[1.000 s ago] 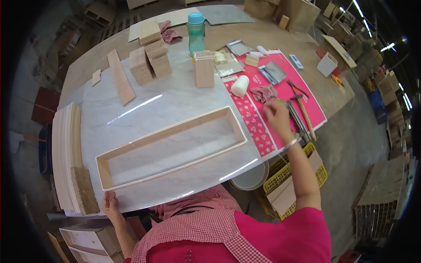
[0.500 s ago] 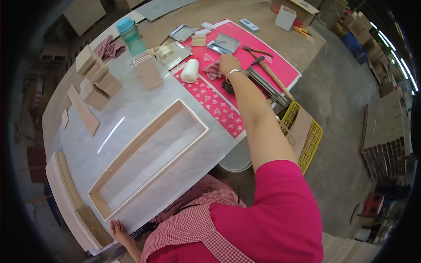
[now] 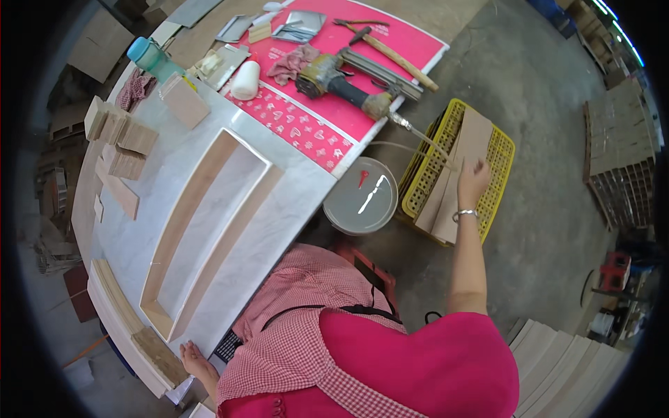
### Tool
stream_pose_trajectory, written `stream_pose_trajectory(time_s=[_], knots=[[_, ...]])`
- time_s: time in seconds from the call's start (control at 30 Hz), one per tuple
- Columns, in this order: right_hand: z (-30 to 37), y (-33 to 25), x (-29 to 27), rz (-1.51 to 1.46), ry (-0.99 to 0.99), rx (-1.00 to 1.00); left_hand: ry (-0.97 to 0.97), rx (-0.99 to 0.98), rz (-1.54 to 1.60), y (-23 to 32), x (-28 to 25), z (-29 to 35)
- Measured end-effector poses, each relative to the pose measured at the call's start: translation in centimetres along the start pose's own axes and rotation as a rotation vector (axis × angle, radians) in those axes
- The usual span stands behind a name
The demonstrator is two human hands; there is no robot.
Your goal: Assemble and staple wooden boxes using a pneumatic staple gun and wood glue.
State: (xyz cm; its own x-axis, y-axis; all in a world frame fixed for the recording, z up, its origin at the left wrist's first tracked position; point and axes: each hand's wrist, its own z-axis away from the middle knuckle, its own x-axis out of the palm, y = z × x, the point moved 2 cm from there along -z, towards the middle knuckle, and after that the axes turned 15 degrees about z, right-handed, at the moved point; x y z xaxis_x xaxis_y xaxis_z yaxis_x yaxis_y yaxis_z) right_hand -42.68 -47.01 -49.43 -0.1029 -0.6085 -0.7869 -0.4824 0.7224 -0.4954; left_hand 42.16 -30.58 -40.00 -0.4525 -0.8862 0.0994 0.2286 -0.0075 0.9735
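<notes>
My right hand (image 3: 474, 182) is over the yellow plastic basket (image 3: 503, 150) at the right, its fingers loosely bent and apart. Thin wooden boards (image 3: 477, 132) stand slanted in that basket, right by my fingertips; whether I touch them is unclear. Down at the table's near edge, my left hand (image 3: 198, 362) rests with fingers apart, close to the near end of a long wooden frame (image 3: 221, 240). That frame lies on the pale marbled tabletop (image 3: 279, 202), one long side curved. An air nail gun (image 3: 341, 87) lies on the pink mat (image 3: 306, 129), its hose running toward the basket.
A hammer (image 3: 397, 56), pincers (image 3: 355, 25), a cloth (image 3: 293, 64) and a white bottle (image 3: 245, 80) lie on the mat. Small wooden blocks (image 3: 125, 136) and a teal bottle (image 3: 155, 59) stand farther left. A lidded bucket (image 3: 362, 202) sits between table and basket.
My right hand has left the pink mat beside the cloth and moved right and nearer, over the basket. The nail gun now shows fully. The view has turned right; my left hand stays at the table edge.
</notes>
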Motion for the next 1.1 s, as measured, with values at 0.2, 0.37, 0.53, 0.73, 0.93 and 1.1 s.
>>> stream_pose_trajectory(time_s=[0.2,0.37,0.53,0.73,0.93,1.1], knots=[[8.8,18.0,1.8,0.689,-0.686,0.291,0.031,-0.058,-0.020,1.1,0.9,-0.5],[8.8,17.4,2.8,0.634,-0.810,0.397,0.020,-0.100,-0.066,1.7,2.3,2.2],[8.6,23.5,4.0,0.467,-0.644,0.417,0.014,-0.142,-0.061,1.2,1.4,2.5],[7.6,26.3,3.8,0.228,-0.731,0.508,0.005,-0.117,-0.054,0.3,-0.2,1.7],[6.4,23.8,1.2,0.368,-0.689,0.479,-0.008,-0.113,-0.015,-0.1,0.1,1.2],[4.0,21.8,-1.6,0.309,-0.347,0.588,-0.024,-0.106,0.022,-0.2,0.7,1.0]])
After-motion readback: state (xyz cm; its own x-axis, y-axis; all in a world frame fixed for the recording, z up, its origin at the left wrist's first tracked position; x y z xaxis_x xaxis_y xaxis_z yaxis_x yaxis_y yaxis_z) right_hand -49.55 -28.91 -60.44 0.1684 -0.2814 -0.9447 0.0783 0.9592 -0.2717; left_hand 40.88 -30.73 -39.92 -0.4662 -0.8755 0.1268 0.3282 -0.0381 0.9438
